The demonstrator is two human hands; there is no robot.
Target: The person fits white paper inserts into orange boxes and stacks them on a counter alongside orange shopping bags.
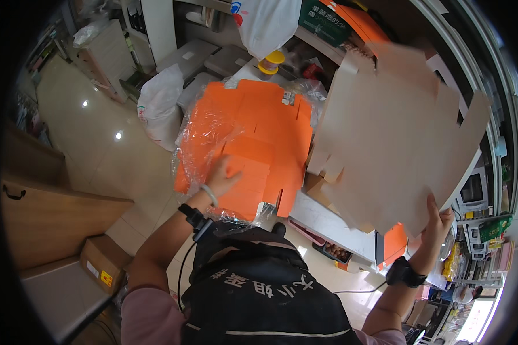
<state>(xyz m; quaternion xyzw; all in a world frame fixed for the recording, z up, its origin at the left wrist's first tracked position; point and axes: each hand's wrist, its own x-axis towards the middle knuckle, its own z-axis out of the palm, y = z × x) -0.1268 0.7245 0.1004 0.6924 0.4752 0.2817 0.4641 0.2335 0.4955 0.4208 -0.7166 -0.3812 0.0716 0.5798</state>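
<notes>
Your left fingers [233,176] are spread and loosely bent over the near left part of the orange card [282,129]; they grip nothing that shows, and whether they press on it or hover cannot be told. Your right fingers are closed on the near right corner of the grey sheet [385,138], thumb on its upper face; that is the right hand [437,223].

The relation that matters is this: the card lies directly under your left hand [216,183] and reaches away beyond it, while the sheet stands just to the card's right, its left edge close beside the card's right edge. Your left hand is the nearer one to the card; your right is across the sheet from it.

The card seems to cover the left end of the counter [342,234], its near edge reaching toward your apron [265,290]; how much of it the counter bears is hidden. Clear plastic [198,123] bunches along its left edge. Its outline is nearly square, the longer axis running from you to the far edge, leaning slightly right. The sheet spreads above the counter's middle, long axis also pointing away from you, with a narrow flap at its right side pointing far and right.
</notes>
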